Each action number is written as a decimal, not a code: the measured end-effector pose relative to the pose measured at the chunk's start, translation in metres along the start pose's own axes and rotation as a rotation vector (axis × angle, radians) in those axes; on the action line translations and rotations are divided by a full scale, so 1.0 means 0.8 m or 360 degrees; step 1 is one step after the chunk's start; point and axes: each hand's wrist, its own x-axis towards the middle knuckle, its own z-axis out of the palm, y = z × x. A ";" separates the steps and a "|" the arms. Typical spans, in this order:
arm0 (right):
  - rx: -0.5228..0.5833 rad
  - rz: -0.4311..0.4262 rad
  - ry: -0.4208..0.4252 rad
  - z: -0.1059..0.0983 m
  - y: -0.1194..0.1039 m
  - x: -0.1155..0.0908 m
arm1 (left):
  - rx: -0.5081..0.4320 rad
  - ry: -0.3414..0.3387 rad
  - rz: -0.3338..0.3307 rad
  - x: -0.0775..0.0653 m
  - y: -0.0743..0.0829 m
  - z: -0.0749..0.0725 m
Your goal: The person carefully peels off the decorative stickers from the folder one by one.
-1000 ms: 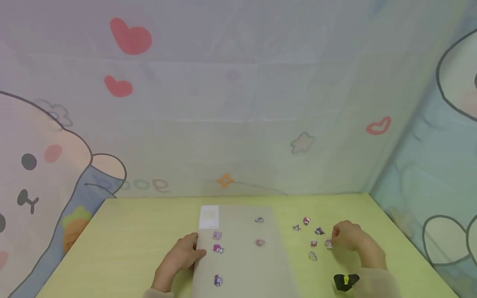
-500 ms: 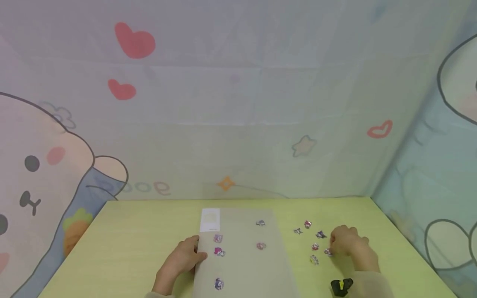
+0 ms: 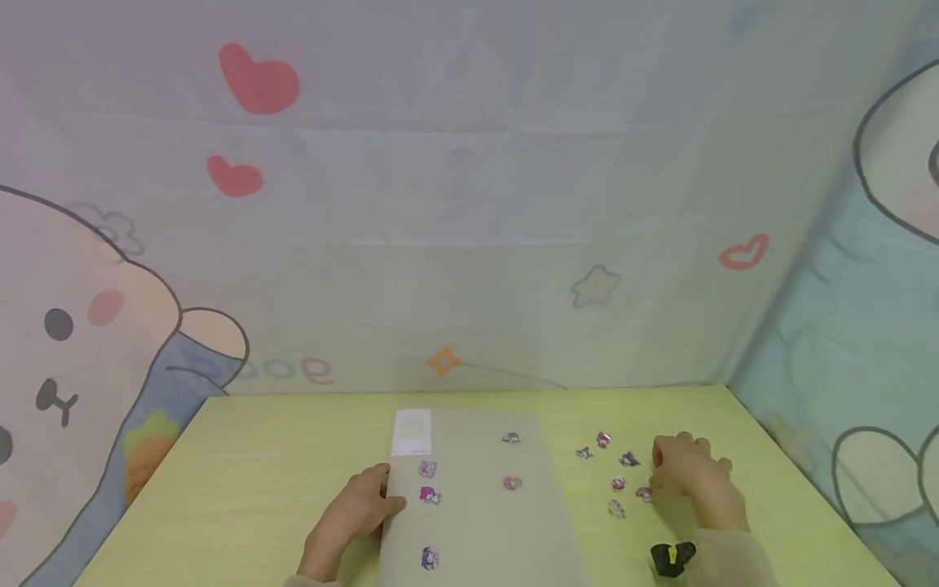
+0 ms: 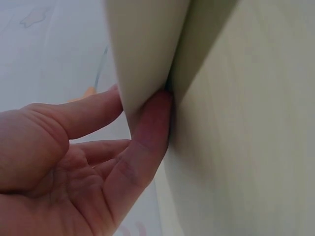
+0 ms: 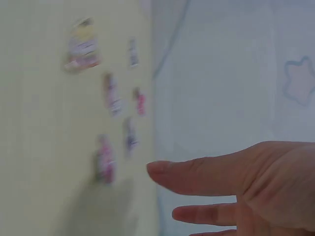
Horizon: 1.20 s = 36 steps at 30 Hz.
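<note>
Greyish-beige flat rectangular board (image 3: 484, 530): near end cut by head view's lower edge. Person's bare left hand (image 3: 359, 504): some fingertips hidden beneath board. White rectangular label (image 3: 412, 432): print too small to read. Small multicoloured cut-out pieces (image 3: 617, 509): figures too small to tell; blurred in right-wrist view. Bare right hand (image 3: 693, 477): fingertips unclear from above; lower fingers cut off in right-wrist view. Right beige fabric sleeve (image 3: 729, 558): cut by lower edge.

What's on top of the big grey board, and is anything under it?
On top I see five little stickers and a white rectangle at the far left corner. Underneath, a finger of the left hand is tucked below the edge. The board hides the rest.
</note>
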 end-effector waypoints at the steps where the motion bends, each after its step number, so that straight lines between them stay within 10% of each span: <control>1: -0.0008 -0.0014 0.0039 -0.004 -0.004 -0.001 | 0.0001 0.0002 -0.0006 0.000 0.000 0.000; 19: -0.0107 -0.0434 0.0323 -0.015 -0.107 -0.024 | -0.0006 0.0004 0.0026 -0.001 0.000 -0.002; 36: -0.0687 -0.0983 0.0253 0.013 -0.232 -0.008 | 0.0006 -0.0008 0.0037 -0.004 0.005 0.005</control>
